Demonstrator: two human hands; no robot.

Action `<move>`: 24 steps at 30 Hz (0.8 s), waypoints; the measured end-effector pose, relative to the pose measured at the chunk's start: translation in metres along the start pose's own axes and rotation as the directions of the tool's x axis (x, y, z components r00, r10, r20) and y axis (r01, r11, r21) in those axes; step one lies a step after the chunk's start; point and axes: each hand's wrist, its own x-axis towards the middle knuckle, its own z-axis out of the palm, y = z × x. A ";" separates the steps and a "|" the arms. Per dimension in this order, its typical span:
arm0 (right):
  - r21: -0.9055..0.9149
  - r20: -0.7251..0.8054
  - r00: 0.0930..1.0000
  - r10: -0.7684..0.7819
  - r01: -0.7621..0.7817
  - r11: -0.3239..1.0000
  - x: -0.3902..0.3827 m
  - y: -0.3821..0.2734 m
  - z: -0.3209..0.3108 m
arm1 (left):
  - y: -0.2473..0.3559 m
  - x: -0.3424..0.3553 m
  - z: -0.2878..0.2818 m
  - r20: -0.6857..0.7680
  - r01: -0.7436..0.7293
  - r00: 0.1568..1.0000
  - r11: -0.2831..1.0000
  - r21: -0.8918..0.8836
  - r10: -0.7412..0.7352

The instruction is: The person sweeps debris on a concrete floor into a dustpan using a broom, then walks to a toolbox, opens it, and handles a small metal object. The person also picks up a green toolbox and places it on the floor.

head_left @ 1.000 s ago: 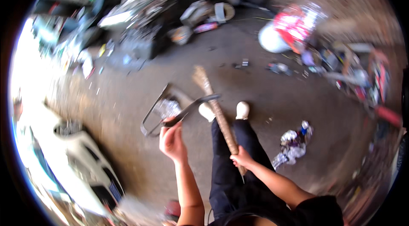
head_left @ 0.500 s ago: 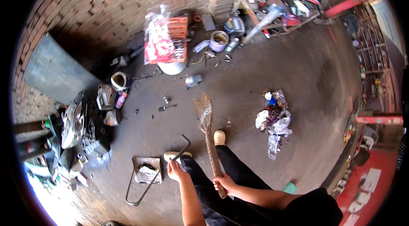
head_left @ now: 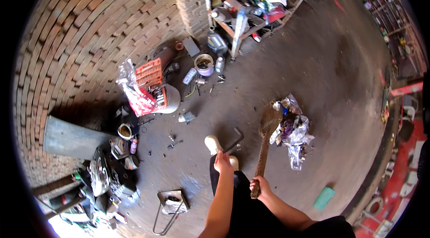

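Observation:
My right hand (head_left: 261, 185) is closed round the lower handle of a short straw broom (head_left: 263, 141). The broom's bristle end reaches the left edge of a litter pile (head_left: 299, 132) made of crumpled clear plastic, white scraps and dark bits. In my closed left hand (head_left: 223, 162) is a dark bent metal rod (head_left: 234, 143), its hooked end pointing away from me. A metal dustpan (head_left: 180, 196) with a long wire handle lies on the floor at lower left, with crumpled foil-like waste in it.
A white bucket (head_left: 173, 99) carries an orange crate (head_left: 150, 73). Beyond it are a tub (head_left: 204, 64), bottles and a cluttered metal rack (head_left: 239, 32). Car parts such as a headlight (head_left: 99, 173) heap up at left. A green block (head_left: 324, 198) lies at lower right.
My view has turned to the right, and my feet have shifted. The broom has swung right to the litter pile. Both hands keep their hold on the rod and broom.

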 end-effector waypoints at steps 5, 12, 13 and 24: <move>0.210 -0.001 0.999 -0.054 0.053 0.976 -0.014 -0.053 0.037 | -0.032 -0.009 0.098 0.090 0.220 0.971 0.975 0.025 -0.221; 0.281 -0.033 0.991 -0.130 0.134 0.950 0.019 -0.117 0.088 | -0.057 0.014 0.241 0.299 0.191 0.930 0.976 0.107 -0.214; 0.260 -0.060 0.986 -0.154 0.165 0.951 0.013 -0.129 0.101 | -0.064 0.015 0.261 0.308 0.173 0.929 0.977 0.124 -0.204; 0.099 -0.135 0.985 -0.104 0.118 0.988 0.073 -0.296 0.126 | -0.166 0.063 0.417 0.268 0.223 0.940 0.975 -0.016 -0.211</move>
